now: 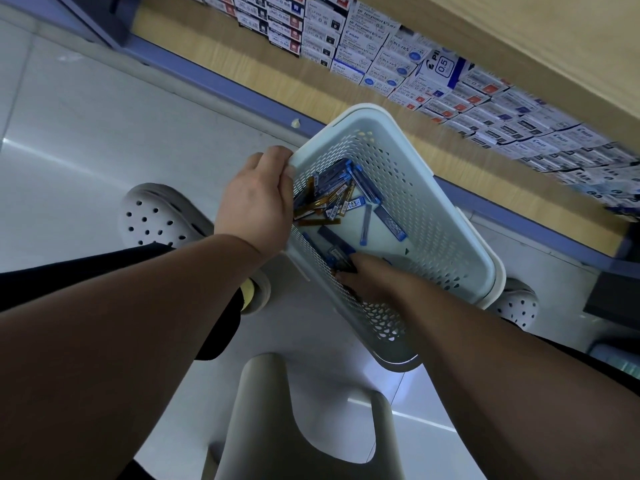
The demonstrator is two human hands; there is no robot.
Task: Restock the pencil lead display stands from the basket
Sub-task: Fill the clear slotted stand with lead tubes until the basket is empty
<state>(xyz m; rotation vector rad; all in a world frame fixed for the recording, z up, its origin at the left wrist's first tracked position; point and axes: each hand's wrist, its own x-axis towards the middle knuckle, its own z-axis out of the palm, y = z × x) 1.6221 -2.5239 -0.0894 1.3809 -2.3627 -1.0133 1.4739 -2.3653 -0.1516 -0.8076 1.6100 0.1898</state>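
Lead cases [341, 199] in basket [446, 237]; stool [277, 410] before it; shelf boxes [485, 109] behind

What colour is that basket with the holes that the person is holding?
The basket is pale bluish white, seen best in the head view.

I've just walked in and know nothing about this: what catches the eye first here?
A pale blue perforated plastic basket is held mid-frame, the left hand gripping its rim while the right hand reaches among slim blue and amber pencil lead cases inside. Above right, stacked white cardboard boxes line a wooden shelf.
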